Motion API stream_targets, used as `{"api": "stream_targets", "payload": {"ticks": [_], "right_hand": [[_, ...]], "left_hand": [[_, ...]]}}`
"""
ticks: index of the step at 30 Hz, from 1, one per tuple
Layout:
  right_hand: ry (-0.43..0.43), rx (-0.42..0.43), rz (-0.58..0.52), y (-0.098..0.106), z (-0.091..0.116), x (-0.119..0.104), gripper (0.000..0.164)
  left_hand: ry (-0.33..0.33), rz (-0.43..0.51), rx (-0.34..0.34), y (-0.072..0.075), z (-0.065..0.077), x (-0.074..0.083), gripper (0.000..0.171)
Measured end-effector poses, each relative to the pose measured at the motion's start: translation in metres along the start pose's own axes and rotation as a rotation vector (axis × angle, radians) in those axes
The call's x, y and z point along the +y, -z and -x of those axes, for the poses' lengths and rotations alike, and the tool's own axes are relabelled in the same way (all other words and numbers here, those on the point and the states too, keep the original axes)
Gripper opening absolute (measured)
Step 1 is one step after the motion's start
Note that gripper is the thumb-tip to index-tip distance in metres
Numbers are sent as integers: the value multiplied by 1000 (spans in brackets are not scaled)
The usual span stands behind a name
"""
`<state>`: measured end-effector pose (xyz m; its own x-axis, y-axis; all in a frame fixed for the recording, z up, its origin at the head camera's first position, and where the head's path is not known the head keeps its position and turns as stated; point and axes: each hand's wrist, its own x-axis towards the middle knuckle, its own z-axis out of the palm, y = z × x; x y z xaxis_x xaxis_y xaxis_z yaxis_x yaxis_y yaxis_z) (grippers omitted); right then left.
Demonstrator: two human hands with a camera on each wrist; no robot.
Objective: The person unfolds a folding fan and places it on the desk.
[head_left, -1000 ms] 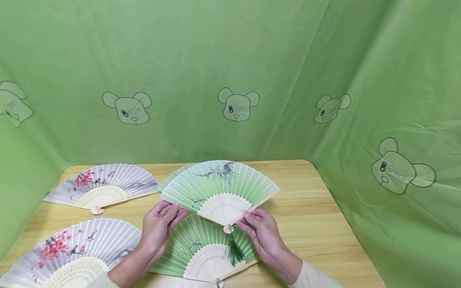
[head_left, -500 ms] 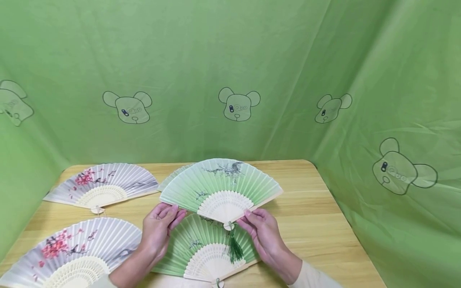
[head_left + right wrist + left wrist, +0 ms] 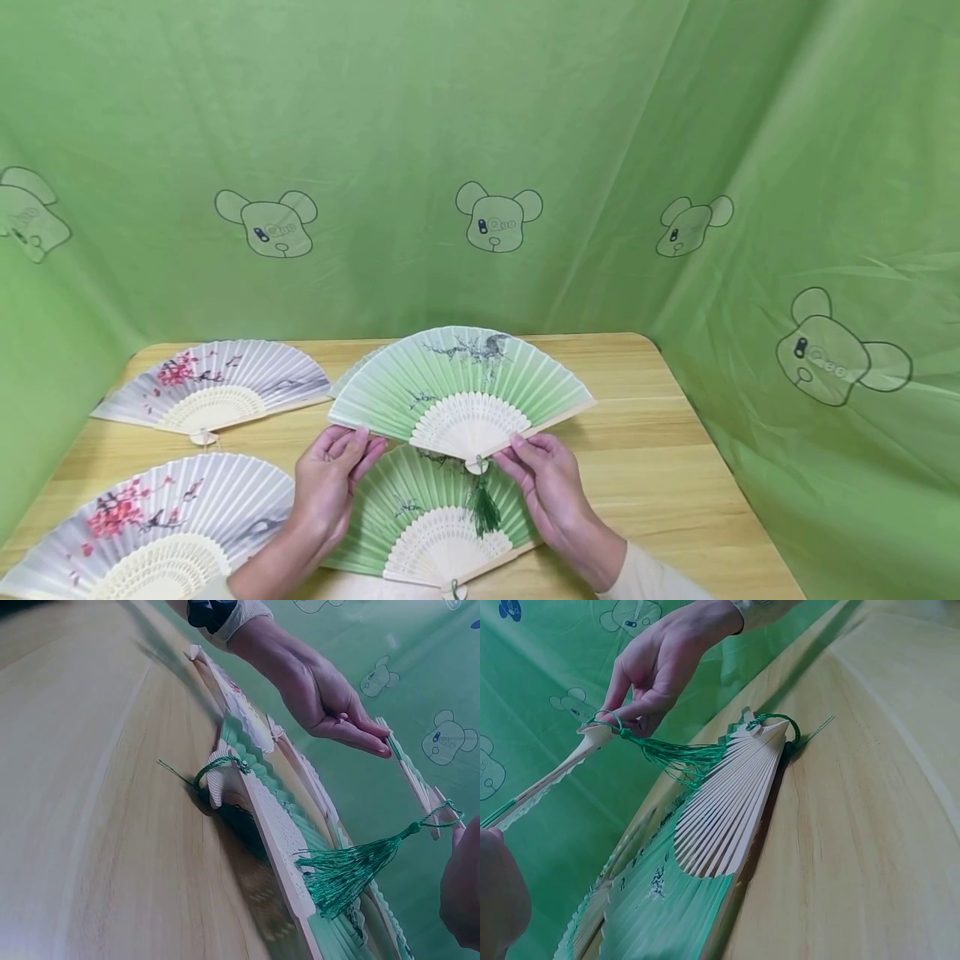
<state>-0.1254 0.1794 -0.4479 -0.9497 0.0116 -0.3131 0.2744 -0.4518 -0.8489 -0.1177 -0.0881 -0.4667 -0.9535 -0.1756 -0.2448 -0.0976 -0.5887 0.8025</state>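
A spread green folding fan [image 3: 510, 375] with a dark branch print and pale pierced ribs is held above the table by both hands. My left hand [image 3: 326, 479] pinches its left outer edge between thumb and fingers. My right hand [image 3: 551, 487] pinches the right guard stick near the pivot. From the pivot hangs a dark green tassel [image 3: 486, 507]; in the right wrist view the tassel [image 3: 352, 866] dangles over a second green folding fan [image 3: 281, 825]. That second fan [image 3: 375, 508] lies spread on the table, partly covered by the held one.
Two grey-white folding fans with red blossoms, one at the back left [image 3: 288, 375] and one at the front left [image 3: 240, 487], lie spread on the wooden table [image 3: 660, 467]. Another green fan [image 3: 356, 375] peeks out behind the held one. Green cloth walls [image 3: 390, 125] surround the table.
The held fan has spread slightly wider, its right tip shifting right and its top edge rising a little. Both hands keep their grip and have barely moved.
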Motion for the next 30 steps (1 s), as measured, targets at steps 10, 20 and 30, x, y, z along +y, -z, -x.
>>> {"api": "stream_targets", "payload": {"ticks": [10, 20, 30], "right_hand": [[11, -1, -8, -3, 1, 1, 19], [25, 1, -46, -6, 3, 1, 19], [33, 46, -83, -8, 3, 2, 20]], "left_hand": [[-35, 9, 8, 1, 6, 0, 15], [-63, 38, 33, 0, 10, 0, 13], [-54, 72, 57, -2, 16, -1, 19]]}}
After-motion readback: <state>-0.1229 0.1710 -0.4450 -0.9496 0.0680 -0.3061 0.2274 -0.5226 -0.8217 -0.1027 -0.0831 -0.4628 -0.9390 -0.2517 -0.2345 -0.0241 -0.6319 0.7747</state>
